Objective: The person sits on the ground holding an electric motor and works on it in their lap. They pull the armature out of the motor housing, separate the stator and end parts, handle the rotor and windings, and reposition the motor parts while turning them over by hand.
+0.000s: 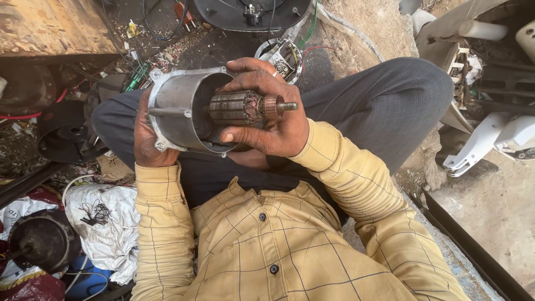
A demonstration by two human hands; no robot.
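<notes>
Holding motor housing [181, 108] in left hand [146, 139], fingers wrapped round its far-left wall | right hand [273, 120] clamped on armature rotor [242, 107], thumb near side, fingers far side | rotor half inside housing mouth, shaft tip pointing right | both above crossed legs [384, 106].

The left hand [146, 142] cups a grey metal motor housing [181, 108] from behind, open end facing right. The right hand [273, 111] grips a motor armature [245, 107], its shaft end pointing right, partly inside the housing, above crossed legs.
</notes>
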